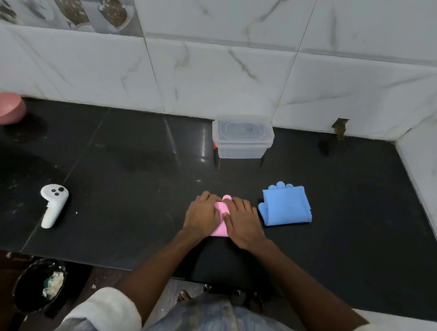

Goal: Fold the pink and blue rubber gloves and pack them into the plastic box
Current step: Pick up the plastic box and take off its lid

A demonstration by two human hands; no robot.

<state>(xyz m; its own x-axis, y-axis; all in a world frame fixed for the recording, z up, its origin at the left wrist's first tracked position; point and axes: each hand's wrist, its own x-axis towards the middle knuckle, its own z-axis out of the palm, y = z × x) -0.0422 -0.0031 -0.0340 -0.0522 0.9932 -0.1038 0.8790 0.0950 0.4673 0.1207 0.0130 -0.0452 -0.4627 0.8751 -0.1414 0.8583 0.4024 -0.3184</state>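
**Pink fold may spring open; box is lidded**

Both hands lie flat, palms down, on the pink glove (221,221) at the near middle of the tabletop (127,176). The left hand (202,216) covers its left part and the right hand (243,222) its right; fingers are spread and pressing, not gripping. Only a strip of pink and one fingertip show between them, so how neat the fold is cannot be told.

The blue glove (285,205) sits folded just right of the hands, fingertips poking out at its far edge. The box (242,140) stands well behind, by the wall, with what looks like its lid on.

Risks, as I judge them: rubber is springy, so either fold may unroll once the pressure lifts. The lid must come off first, needing a free hand. The blue bundle looks wide beside the box and may need another fold.
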